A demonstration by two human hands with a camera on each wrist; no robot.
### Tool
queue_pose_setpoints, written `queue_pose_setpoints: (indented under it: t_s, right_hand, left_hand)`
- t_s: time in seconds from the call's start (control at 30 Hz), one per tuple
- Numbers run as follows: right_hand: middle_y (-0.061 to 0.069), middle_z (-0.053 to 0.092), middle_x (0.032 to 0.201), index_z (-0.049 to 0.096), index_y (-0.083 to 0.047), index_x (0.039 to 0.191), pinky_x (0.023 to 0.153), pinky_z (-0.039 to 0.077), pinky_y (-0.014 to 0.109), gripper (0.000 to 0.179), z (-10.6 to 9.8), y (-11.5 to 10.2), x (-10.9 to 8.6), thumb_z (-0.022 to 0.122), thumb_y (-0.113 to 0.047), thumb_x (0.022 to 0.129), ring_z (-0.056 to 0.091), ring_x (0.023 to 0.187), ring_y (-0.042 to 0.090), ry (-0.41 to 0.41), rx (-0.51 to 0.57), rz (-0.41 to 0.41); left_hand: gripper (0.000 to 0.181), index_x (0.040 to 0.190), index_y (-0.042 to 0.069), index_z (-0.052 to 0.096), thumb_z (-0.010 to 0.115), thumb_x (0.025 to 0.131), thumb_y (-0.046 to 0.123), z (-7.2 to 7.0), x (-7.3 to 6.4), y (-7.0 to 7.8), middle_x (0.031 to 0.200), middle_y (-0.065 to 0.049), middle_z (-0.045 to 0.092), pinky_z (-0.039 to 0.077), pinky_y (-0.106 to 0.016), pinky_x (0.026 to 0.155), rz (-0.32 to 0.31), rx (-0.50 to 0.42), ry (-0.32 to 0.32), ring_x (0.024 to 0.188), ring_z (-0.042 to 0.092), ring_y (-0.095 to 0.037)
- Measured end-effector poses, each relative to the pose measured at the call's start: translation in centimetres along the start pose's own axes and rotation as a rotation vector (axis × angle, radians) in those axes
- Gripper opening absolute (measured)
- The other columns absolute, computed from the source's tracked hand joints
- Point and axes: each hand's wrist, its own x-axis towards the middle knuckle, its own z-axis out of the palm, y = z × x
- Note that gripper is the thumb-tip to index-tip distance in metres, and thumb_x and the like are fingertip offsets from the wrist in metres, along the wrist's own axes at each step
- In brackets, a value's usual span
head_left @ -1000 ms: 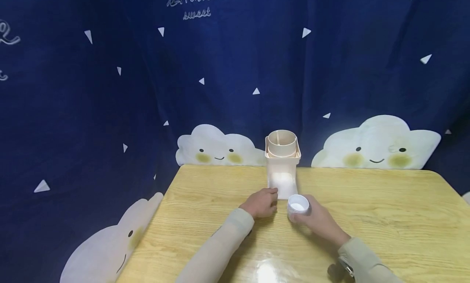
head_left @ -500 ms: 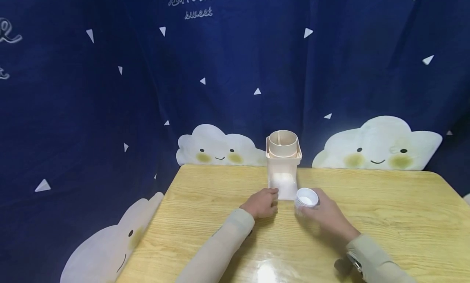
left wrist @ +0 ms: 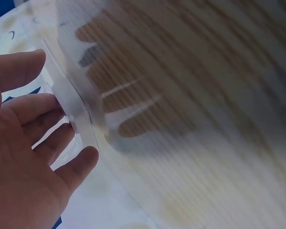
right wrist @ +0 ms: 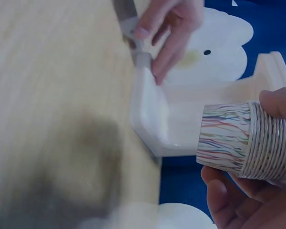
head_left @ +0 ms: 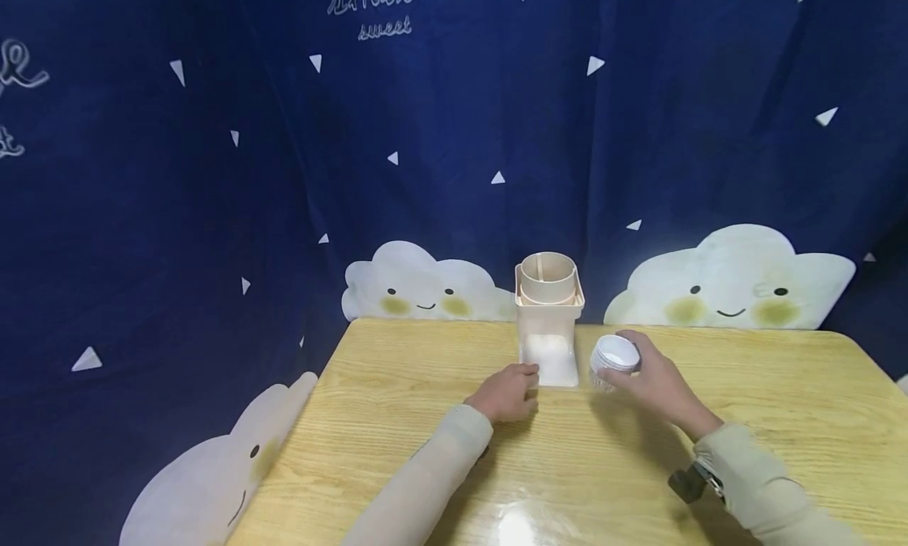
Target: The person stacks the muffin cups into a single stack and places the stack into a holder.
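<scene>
A cream dispenser-like stand (head_left: 546, 325), with a round open tube (head_left: 548, 272) at its top, stands at the table's far edge. My left hand (head_left: 505, 393) rests its fingertips at the front left of the stand's low base; its fingers (left wrist: 47, 138) are loosely bent and the thumb is apart from them. Right of the stand, my right hand (head_left: 656, 382) grips a stack of paper cups (right wrist: 224, 136), fingers and thumb round its sides. Colourful wavy lines cover the cups, their rims are nested closely, and the stack tilts slightly over the table, mouth upward.
The wooden table (head_left: 766, 420) reaches back to a dark blue curtain (head_left: 454, 120) printed with smiling clouds and white triangles. A dark device (head_left: 686, 483) sits at my right wrist.
My right hand has carried the paper cups rightward and farther from me, from in front of the stand's base to beside it. The left hand and the stand have stayed in place.
</scene>
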Motion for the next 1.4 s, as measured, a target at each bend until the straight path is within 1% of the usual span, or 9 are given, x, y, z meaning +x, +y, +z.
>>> queue_pose_setpoints:
  t_s: [0.13, 0.23, 0.33, 0.47, 0.63, 0.83, 1.07, 1.23, 1.4]
  right_hand:
    - [0.031, 0.062, 0.123, 0.039, -0.002, 0.143, 0.080, 0.052, 0.047, 0.075, -1.1, -0.3, 0.7, 0.075, -0.033, 0.085, 0.064, 0.103, 0.043, 0.008, -0.043, -0.058]
    - [0.029, 0.065, 0.118, 0.043, -0.004, 0.141, 0.074, 0.050, 0.041, 0.072, -1.8, -0.4, 1.1, 0.077, -0.033, 0.084, 0.066, 0.097, 0.039, 0.015, -0.070, -0.104]
    - [0.028, 0.065, 0.117, 0.046, -0.003, 0.138, 0.074, 0.050, 0.040, 0.070, -2.8, -0.6, 1.6, 0.078, -0.033, 0.083, 0.066, 0.096, 0.039, 0.036, -0.087, -0.129]
    - [0.030, 0.064, 0.119, 0.047, 0.000, 0.137, 0.075, 0.050, 0.042, 0.070, -4.6, -1.2, 2.3, 0.078, -0.032, 0.083, 0.065, 0.098, 0.041, 0.063, -0.100, -0.129]
    - [0.032, 0.062, 0.120, 0.045, 0.002, 0.138, 0.074, 0.050, 0.041, 0.072, -6.4, -2.0, 3.1, 0.077, -0.033, 0.084, 0.065, 0.099, 0.043, 0.080, -0.114, -0.126]
    - [0.032, 0.062, 0.122, 0.046, -0.001, 0.140, 0.073, 0.049, 0.042, 0.069, -7.8, -3.2, 4.0, 0.076, -0.030, 0.085, 0.065, 0.098, 0.043, 0.116, -0.137, -0.186]
    - [0.031, 0.062, 0.122, 0.047, -0.004, 0.141, 0.077, 0.048, 0.047, 0.069, -9.4, -5.6, 5.9, 0.075, -0.032, 0.085, 0.064, 0.100, 0.044, 0.112, -0.157, -0.190]
    - [0.031, 0.062, 0.122, 0.046, -0.004, 0.142, 0.076, 0.048, 0.045, 0.070, -9.8, -7.4, 6.9, 0.074, -0.034, 0.085, 0.064, 0.100, 0.044, 0.100, -0.153, -0.163]
    - [0.030, 0.060, 0.126, 0.045, -0.004, 0.143, 0.081, 0.049, 0.050, 0.071, -9.9, -8.7, 7.7, 0.075, -0.032, 0.085, 0.062, 0.105, 0.044, 0.103, -0.133, -0.155]
  left_hand:
    - [0.026, 0.074, 0.016, 0.050, 0.059, 0.096, 0.027, 0.3, -0.1, -0.2, 0.154, -0.002, 0.048, 0.039, -0.030, 0.116, -0.007, -0.011, 0.002, 0.141, 0.046, -0.021]
    - [0.020, 0.079, 0.015, 0.057, 0.058, 0.095, 0.027, 0.5, 0.0, -0.3, 0.154, 0.000, 0.047, 0.038, -0.030, 0.116, -0.024, -0.017, -0.004, 0.142, 0.045, -0.020]
    - [0.021, 0.104, 0.012, 0.068, 0.057, 0.095, 0.028, 0.7, 0.1, -0.3, 0.155, 0.001, 0.046, 0.037, -0.030, 0.117, -0.038, -0.019, -0.009, 0.143, 0.044, -0.019]
    - [0.039, 0.130, 0.012, 0.063, 0.057, 0.095, 0.029, 0.8, 0.2, -0.3, 0.155, 0.002, 0.046, 0.037, -0.029, 0.117, -0.042, -0.001, -0.005, 0.143, 0.044, -0.018]
    - [0.035, 0.126, 0.013, 0.065, 0.057, 0.095, 0.028, 0.5, 0.1, -0.2, 0.152, 0.000, 0.049, 0.040, -0.030, 0.114, -0.031, 0.027, 0.003, 0.140, 0.047, -0.020]
    - [0.020, 0.107, 0.015, 0.067, 0.058, 0.096, 0.029, 0.4, 0.2, -0.2, 0.150, 0.000, 0.050, 0.046, -0.031, 0.109, -0.010, 0.074, 0.005, 0.136, 0.050, -0.020]
    - [0.036, 0.129, 0.014, 0.063, 0.059, 0.097, 0.031, 0.1, 0.2, -0.1, 0.154, 0.001, 0.047, 0.041, -0.030, 0.114, -0.037, 0.066, -0.019, 0.140, 0.047, -0.020]
    - [0.038, 0.131, 0.014, 0.062, 0.058, 0.097, 0.031, 0.0, 0.3, -0.1, 0.155, 0.001, 0.045, 0.038, -0.030, 0.116, -0.036, 0.061, -0.028, 0.142, 0.045, -0.020]
    - [0.033, 0.124, 0.015, 0.066, 0.059, 0.096, 0.032, 0.2, 0.5, -0.1, 0.154, 0.002, 0.046, 0.041, -0.030, 0.114, -0.018, 0.067, -0.028, 0.141, 0.046, -0.019]
